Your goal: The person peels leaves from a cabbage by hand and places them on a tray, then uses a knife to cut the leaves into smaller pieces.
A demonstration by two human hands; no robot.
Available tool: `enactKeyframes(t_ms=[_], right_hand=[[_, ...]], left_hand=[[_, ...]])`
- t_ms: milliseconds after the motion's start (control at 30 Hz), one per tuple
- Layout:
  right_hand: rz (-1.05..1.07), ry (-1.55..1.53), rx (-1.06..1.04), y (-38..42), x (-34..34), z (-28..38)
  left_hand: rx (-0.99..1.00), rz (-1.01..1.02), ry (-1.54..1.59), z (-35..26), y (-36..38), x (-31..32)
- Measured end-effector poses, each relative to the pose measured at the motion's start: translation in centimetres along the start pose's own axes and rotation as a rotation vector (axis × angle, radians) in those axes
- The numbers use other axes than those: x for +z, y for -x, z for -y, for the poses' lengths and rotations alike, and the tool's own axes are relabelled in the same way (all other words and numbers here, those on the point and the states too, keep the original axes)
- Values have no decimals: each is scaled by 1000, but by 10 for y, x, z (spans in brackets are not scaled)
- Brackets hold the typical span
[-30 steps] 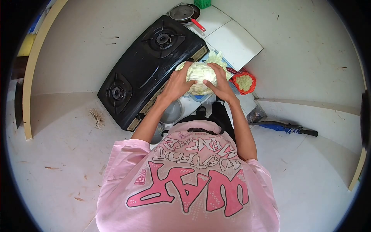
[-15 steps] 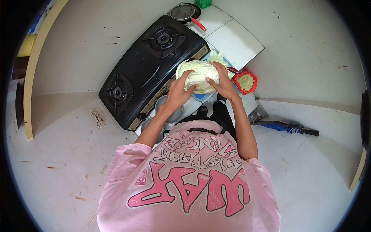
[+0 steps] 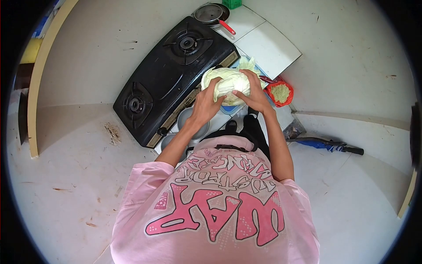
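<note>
A pale green cabbage [image 3: 231, 84] is held between both hands, in front of the stove. My left hand [image 3: 208, 102] wraps its left side, thumb on the near face. On the other side, my right hand [image 3: 254, 93] grips the cabbage with its fingers over the top and its thumb pressed on the front. Under and behind the head shows a blue tray [image 3: 228, 109], partly covered. Loose cabbage leaves [image 3: 248, 64] lie at the tray's far end. The cabbage's underside is hidden.
A black two-burner gas stove [image 3: 165, 81] stands to the left. Metal bowls [image 3: 198, 129] sit below its front edge. On the right are a red bag [image 3: 281, 93] of greenish bits and a blue umbrella [image 3: 325, 144]. A red-handled pan [image 3: 209, 14] lies at the back.
Both hands keep their hold on the cabbage. It has turned very slightly, and the left fingers have shifted a little on it. Nothing else has visibly moved.
</note>
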State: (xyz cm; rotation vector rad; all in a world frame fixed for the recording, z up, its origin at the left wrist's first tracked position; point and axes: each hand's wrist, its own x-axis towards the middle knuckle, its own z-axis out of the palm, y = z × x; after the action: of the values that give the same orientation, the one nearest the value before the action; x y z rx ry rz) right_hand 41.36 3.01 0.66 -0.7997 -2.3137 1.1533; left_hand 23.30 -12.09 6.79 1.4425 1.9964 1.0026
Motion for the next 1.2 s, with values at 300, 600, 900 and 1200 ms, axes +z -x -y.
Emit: enactKeyframes(t_ms=[300, 600, 900, 1200], right_hand=[[9, -11, 12, 2, 1, -1], [16, 5, 7, 3, 2, -3], [29, 9, 20, 1, 0, -3], [-22, 15, 23, -1, 5, 2]], left_hand=[[156, -235, -18, 14, 28, 26], [307, -286, -8, 38, 39, 32], [262, -310, -71, 37, 18, 24], [74, -113, -109, 32, 13, 6]])
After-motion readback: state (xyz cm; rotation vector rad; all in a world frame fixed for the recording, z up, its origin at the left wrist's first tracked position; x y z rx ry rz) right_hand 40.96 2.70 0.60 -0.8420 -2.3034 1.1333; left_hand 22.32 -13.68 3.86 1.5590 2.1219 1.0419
